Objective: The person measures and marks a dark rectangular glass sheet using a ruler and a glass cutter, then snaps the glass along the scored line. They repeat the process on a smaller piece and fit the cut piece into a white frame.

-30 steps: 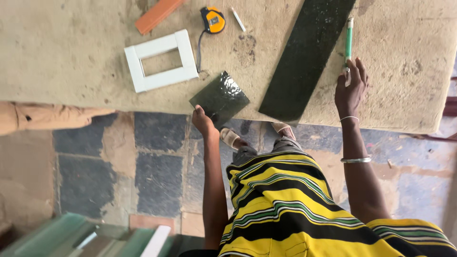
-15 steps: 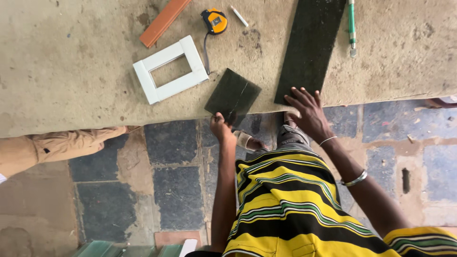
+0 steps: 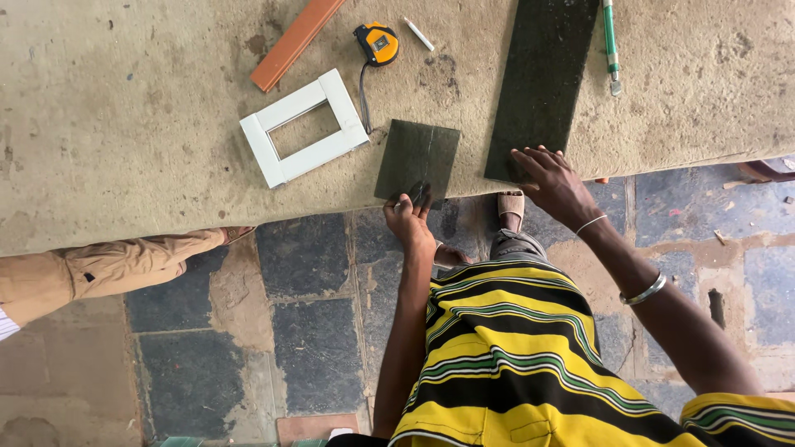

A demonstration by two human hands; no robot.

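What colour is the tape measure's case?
Yellow-orange with black, on the tape measure; head view.
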